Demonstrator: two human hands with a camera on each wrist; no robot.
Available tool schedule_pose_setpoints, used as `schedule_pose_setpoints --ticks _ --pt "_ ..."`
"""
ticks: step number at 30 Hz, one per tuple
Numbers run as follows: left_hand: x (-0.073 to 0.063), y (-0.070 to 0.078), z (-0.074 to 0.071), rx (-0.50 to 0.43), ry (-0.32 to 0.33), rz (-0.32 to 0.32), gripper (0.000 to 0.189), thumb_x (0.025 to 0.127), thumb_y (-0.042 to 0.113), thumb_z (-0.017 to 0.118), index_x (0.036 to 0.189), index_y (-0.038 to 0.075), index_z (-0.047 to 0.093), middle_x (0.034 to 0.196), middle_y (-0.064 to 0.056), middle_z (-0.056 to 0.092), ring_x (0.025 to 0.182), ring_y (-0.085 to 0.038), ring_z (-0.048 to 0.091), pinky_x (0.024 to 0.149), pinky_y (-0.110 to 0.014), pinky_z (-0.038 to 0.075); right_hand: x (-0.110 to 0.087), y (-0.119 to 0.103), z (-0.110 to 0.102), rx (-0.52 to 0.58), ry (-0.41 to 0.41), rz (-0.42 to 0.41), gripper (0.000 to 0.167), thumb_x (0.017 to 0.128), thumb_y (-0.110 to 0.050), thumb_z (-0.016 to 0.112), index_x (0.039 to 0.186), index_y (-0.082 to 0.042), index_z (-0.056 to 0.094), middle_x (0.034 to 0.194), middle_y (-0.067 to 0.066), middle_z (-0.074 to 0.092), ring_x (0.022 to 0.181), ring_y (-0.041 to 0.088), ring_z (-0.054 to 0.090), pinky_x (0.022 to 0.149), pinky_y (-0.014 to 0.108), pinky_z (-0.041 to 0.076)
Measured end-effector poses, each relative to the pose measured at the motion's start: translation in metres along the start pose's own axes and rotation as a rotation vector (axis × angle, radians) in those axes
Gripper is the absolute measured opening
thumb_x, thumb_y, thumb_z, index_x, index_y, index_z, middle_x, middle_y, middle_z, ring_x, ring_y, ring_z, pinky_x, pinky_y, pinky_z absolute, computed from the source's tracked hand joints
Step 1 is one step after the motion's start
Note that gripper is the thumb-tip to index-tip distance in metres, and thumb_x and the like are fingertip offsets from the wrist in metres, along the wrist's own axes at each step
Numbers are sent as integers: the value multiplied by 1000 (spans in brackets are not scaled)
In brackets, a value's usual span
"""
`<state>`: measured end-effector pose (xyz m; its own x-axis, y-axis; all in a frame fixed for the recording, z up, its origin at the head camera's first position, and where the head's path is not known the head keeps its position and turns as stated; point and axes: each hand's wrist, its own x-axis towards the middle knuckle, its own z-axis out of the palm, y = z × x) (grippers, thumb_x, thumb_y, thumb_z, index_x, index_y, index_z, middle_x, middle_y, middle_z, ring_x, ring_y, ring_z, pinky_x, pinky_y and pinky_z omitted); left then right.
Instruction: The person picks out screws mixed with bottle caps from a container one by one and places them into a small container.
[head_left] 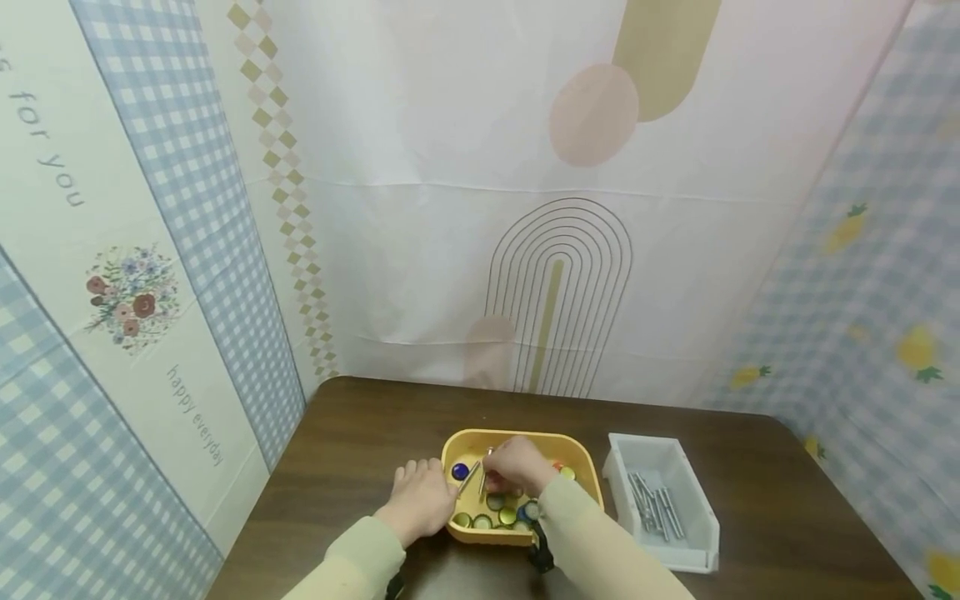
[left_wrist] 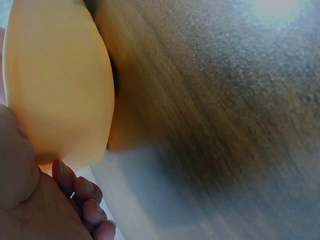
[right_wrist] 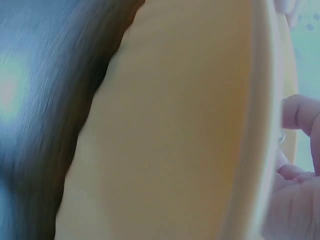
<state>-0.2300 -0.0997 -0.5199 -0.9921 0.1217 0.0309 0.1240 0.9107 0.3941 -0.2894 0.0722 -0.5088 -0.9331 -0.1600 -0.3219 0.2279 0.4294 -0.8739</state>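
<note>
A yellow tray on the table holds bottle caps, among them a dark blue cap and a yellow-green cap, with slim metal bolts between them. Reaching into the tray, my right hand has its fingers curled at a metal bolt, pinching it; the fingertips are partly hidden. At the left rim, my left hand holds the tray's edge, its fingers outside the wall in the left wrist view. Beside its thumb another metal bolt slants inside the tray.
Right of the tray stands a white bin with several metal bolts in it. Dark wooden table lies around both containers. Printed cloth hangs behind the table and along both sides.
</note>
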Motion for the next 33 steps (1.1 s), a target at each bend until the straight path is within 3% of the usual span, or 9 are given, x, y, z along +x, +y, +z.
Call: schedule_pose_setpoints --ticks 5,12,17,23,33 --pt "0 -3 0 -12 -22 -16 31 91 29 54 97 -2 54 84 -10 49 82 -28 42 79 -48 33 -6 2 -18 23 -56 -34 16 82 -3 60 67 -3 56 69 12 61 59 19 65 64 38 56" --pt "0 -5 1 -12 -19 -14 30 91 28 54 96 -1 53 83 -10 48 82 -28 41 79 -48 33 -11 7 -34 -13 -69 -68 7 85 -4 62 82 2 60 75 14 63 62 18 65 64 37 56" --pt "-1 -5 1 -10 -20 -11 30 92 29 54 96 -1 53 83 -11 48 82 -28 42 79 -48 33 -12 13 -44 -46 -71 -83 11 88 -6 62 89 5 63 78 14 64 65 18 65 66 36 56" --pt "0 -3 1 -4 -27 -15 31 92 29 54 96 -2 53 83 -11 48 82 -28 42 79 -49 33 -10 20 -57 -4 -60 -80 18 90 -7 64 99 9 64 82 14 64 67 18 64 66 35 56" --pt "2 1 2 -1 -23 -5 31 92 29 54 96 -1 53 82 -10 47 82 -28 42 78 -48 33 -23 14 -90 7 -25 -82 23 91 -10 65 104 10 65 91 17 65 73 20 65 70 37 55"
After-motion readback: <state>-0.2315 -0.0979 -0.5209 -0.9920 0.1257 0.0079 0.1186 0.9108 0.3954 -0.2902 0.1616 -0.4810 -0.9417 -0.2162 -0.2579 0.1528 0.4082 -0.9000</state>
